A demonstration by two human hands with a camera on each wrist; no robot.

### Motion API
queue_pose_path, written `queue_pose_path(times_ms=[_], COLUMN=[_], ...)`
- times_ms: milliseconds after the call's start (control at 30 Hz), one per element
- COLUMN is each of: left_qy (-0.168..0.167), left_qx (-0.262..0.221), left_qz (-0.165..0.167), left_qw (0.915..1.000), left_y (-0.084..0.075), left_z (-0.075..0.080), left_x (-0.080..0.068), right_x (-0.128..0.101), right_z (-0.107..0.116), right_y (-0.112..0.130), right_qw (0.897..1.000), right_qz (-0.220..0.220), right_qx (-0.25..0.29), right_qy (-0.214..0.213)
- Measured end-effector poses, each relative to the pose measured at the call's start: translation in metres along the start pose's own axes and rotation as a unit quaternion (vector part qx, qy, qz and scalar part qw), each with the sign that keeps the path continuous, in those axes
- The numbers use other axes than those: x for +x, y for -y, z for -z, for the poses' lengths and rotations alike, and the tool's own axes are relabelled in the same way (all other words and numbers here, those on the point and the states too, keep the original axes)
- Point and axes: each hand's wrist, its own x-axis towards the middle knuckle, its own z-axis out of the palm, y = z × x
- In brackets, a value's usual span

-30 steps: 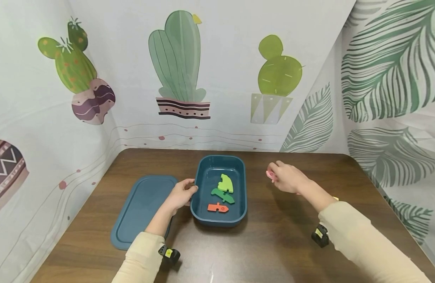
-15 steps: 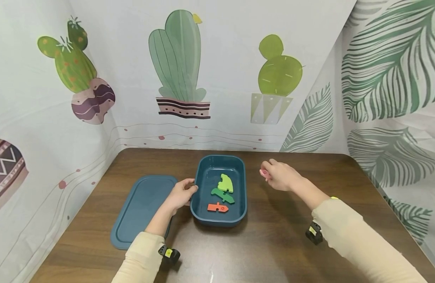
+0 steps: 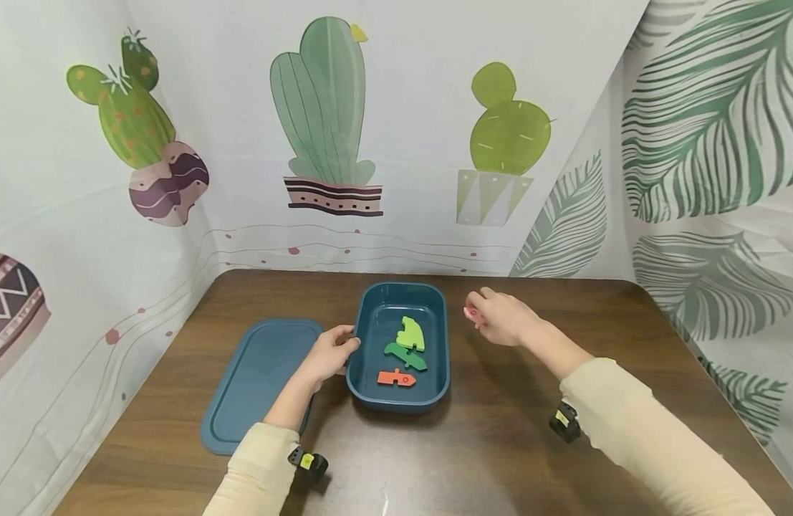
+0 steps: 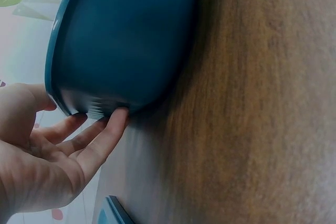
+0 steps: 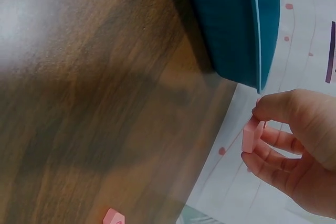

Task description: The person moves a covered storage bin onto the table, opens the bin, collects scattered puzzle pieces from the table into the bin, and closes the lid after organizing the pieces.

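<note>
A teal plastic box stands on the table, holding a lime puzzle piece, a dark green one and an orange-red one. My left hand grips the box's left side; in the left wrist view the thumb is at the rim and curved fingertips are against the outer wall. Right of the box, my right hand pinches a pink puzzle piece between thumb and fingers, above the table. Part of that piece is hidden by the fingers.
Left of the box a teal lid lies flat, partly behind the left forearm. Another pink piece lies on the table at the lower edge of the right wrist view. Something yellow shows past the right sleeve. A patterned cloth hangs behind the table.
My right hand has moved left toward the box with the pink puzzle piece in its fingers. The left hand and the box have stayed in place.
</note>
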Motion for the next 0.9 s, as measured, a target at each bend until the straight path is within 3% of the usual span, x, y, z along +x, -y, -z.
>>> queue_pose_path(times_ms=[667, 900], left_qy=[-0.007, -0.007], left_qx=[0.003, 0.001], left_qz=[0.01, 0.007], left_qw=[0.9999, 1.0], left_y=[-0.001, 0.0], left_z=[0.0, 0.001], left_x=[0.001, 0.001], right_x=[0.015, 0.02], right_z=[0.003, 0.006], right_y=[0.022, 0.03], right_qw=[1.0, 0.999], right_qz=[0.014, -0.001], right_qx=[-0.004, 0.004], right_qy=[0.016, 0.039])
